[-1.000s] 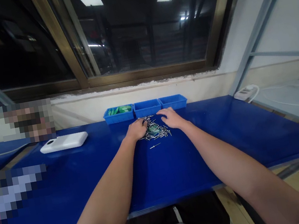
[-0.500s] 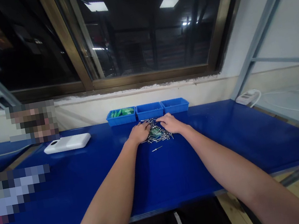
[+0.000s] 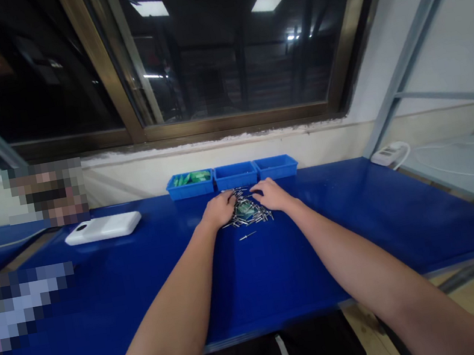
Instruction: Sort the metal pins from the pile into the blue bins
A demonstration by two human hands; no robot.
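Note:
A heap of silver blind rivets point(image 3: 252, 219) lies on the blue table point(image 3: 277, 274), with small green pieces point(image 3: 243, 208) in its middle. My left hand point(image 3: 219, 210) rests at the heap's left edge, fingers apart and bent over the rivets. At the right edge, my right hand point(image 3: 272, 194) has its thumb and fingers apart, pointing in to the heap. I see nothing held in either hand, though the left fingertips are partly hidden. One single rivet point(image 3: 248, 235) lies nearer to me, apart from the heap.
Behind the heap stand three blue bins: the left bin point(image 3: 170, 190) holds green packets, beside a middle bin point(image 3: 236, 182) and a right bin point(image 3: 278, 174). A white power bank-like device point(image 3: 106, 227) lies at left, a power strip point(image 3: 386, 155) at far right.
My right hand moved inward and down to the heap, then drew back slightly. My left hand shifted only a little at the heap's edge. The camera view also shifted slightly.

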